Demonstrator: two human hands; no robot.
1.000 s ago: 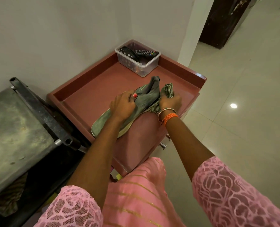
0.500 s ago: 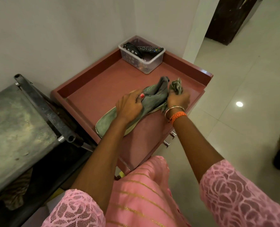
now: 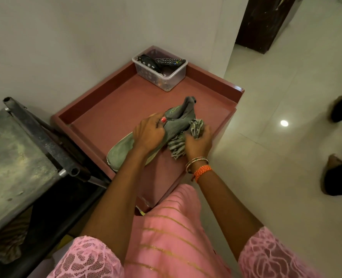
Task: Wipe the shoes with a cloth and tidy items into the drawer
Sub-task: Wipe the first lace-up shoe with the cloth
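Smooth red cabinet top (image 3: 114, 109), soft grey shoe (image 3: 178, 119), crumpled striped cloth (image 3: 196, 128)

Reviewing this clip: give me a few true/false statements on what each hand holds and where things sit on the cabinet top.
1. The left hand grips the grey shoe. True.
2. The right hand holds nothing. False: it grips a striped cloth against the shoe.
3. The remote controls lie loose on the cabinet top. False: they sit in a clear plastic container at its far corner.
4. The shoe rests on the cabinet top. True.
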